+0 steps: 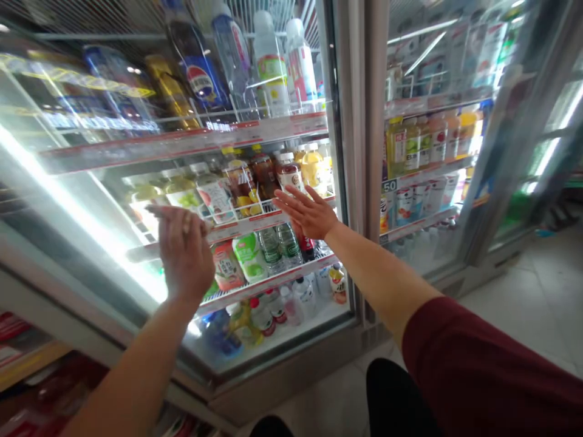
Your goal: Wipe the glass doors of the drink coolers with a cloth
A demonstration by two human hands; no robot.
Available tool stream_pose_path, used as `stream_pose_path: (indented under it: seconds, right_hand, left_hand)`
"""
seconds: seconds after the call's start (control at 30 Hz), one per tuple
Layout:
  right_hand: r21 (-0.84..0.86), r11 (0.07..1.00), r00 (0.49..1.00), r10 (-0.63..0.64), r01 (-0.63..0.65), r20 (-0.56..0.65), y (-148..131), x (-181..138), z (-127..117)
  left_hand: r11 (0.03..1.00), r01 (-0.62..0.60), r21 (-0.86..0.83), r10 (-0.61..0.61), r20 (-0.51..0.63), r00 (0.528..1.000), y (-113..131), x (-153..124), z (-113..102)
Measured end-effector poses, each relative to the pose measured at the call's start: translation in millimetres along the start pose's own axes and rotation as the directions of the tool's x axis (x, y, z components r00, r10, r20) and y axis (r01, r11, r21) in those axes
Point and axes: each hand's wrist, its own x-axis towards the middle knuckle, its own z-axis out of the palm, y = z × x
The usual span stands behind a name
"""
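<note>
My right hand [307, 212] is held out flat, fingers stretched and slightly apart, before the middle shelf of a lit drinks fridge. It is empty and nearest to the bottles of brown tea [289, 173]; whether it touches anything I cannot tell. Somewhat blurred, my left hand [186, 258] is raised at the left side of the fridge, its fingers extended forward and foreshortened. A ring shows on one finger, and nothing is visible in that hand. Close by stand a pink carton-like pack [228, 267] and a green-and-white bottle [249, 258].
Large cola bottles [204, 76] and clear soda bottles [272, 67] fill the top shelf. Small bottles [262, 315] stand at the bottom. A metal door frame [359, 152] separates a second fridge with juice bottles [412, 142]. Tiled floor [514, 291] lies at right.
</note>
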Motion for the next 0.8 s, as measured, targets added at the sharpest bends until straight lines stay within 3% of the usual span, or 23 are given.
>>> stream_pose_path:
  seconds: [0.13,0.33,0.43,0.57,0.63,0.8]
  right_hand:
    - [-0.003,1.000,1.000,-0.004,0.004,-0.024,1,-1,2]
    - [-0.011,1.000,0.999,-0.018,0.018,-0.040,2,-2,4]
    - [-0.021,0.999,0.996,-0.038,0.036,-0.084,3,-3,5]
    - [-0.038,0.997,0.985,-0.066,0.061,-0.156,3,-3,7]
    - [-0.030,0.998,0.983,-0.066,0.062,-0.172,4,-3,8]
    - [0.011,0.999,0.992,-0.033,0.034,-0.120,3,-3,9]
  left_hand:
    - [0.993,-0.107,-0.048,0.111,0.091,0.990,27,-19,11]
    - [0.994,-0.019,-0.110,0.020,0.006,1.000,17,37,12]
    - [0.992,0.024,-0.128,-0.030,-0.044,0.999,31,37,20]
    - [0.977,-0.201,-0.075,0.205,0.063,0.977,56,-1,30]
    - [0.962,-0.264,-0.069,0.270,0.120,0.955,54,-4,29]
    - [0.997,-0.062,-0.046,0.064,0.050,0.997,37,39,20]
